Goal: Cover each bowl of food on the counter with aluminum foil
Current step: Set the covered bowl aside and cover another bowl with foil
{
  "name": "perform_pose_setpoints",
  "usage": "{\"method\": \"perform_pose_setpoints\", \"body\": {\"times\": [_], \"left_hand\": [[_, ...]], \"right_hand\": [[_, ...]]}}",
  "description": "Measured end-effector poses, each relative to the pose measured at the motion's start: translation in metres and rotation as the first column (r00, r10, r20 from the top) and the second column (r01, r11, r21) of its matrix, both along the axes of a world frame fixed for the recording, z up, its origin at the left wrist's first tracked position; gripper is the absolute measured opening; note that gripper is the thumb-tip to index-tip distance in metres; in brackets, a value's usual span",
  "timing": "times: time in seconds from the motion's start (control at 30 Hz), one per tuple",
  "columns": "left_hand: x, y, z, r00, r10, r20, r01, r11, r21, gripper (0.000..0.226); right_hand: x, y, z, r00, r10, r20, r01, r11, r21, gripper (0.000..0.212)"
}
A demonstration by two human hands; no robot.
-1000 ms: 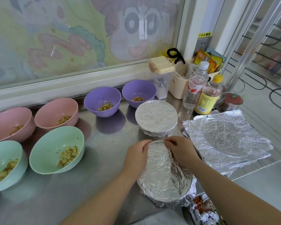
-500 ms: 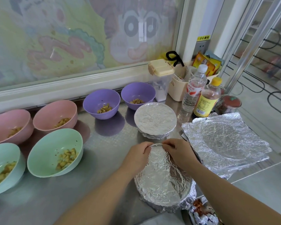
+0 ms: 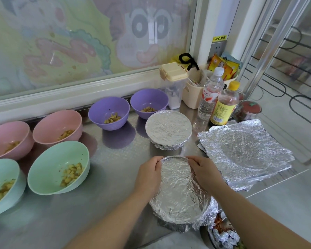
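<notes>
I see the left hand (image 3: 147,174) and right hand (image 3: 204,172) curled over the far rim of the round silver foil-wrapped bowl (image 3: 180,193), pinching its foil; crinkled foil sheets (image 3: 244,151) lie right of it.

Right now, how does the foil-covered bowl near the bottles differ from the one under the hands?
The far bowl stands alone, untouched; the near bowl is held at its far rim by the left hand and right hand. The far bowl's foil is tucked tight under its rim; the near bowl's foil flares loose at its near right side. Both are covered and sit on the counter.
</notes>
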State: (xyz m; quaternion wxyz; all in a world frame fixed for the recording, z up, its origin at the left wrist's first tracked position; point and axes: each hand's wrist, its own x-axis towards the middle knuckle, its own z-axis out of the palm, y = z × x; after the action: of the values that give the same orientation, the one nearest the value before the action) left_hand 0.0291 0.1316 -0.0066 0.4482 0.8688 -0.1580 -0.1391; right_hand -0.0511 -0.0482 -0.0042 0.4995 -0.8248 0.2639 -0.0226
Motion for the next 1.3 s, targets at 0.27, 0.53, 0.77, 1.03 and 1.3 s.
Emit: {"method": "perform_pose_setpoints", "body": {"times": [0.27,0.53,0.77,1.03,1.3], "left_hand": [[0.004,0.001,-0.001,0.999,-0.034,0.002,0.034,0.999,-0.023,0.027],[0.002,0.000,0.000,0.999,-0.047,-0.005,0.046,0.999,-0.015,0.027],[0.002,0.000,0.002,0.998,-0.061,0.010,0.061,0.998,-0.014,0.027],[0.001,0.000,0.002,0.996,-0.084,-0.014,0.084,0.996,0.013,0.027],[0.002,0.000,0.006,0.994,-0.107,-0.013,0.108,0.994,0.031,0.026]], "right_hand": [[0.024,-0.006,0.007,0.980,0.184,-0.078,-0.198,0.948,-0.251,0.022],[0.034,-0.010,0.001,0.948,0.297,-0.117,-0.319,0.901,-0.294,0.021],[0.062,-0.012,0.022,0.822,0.514,-0.246,-0.550,0.829,-0.105,0.019],[0.066,-0.005,0.026,0.708,0.584,-0.398,-0.639,0.769,-0.007,0.048],[0.061,-0.001,0.018,0.767,0.547,-0.334,-0.606,0.790,-0.097,0.053]]}}
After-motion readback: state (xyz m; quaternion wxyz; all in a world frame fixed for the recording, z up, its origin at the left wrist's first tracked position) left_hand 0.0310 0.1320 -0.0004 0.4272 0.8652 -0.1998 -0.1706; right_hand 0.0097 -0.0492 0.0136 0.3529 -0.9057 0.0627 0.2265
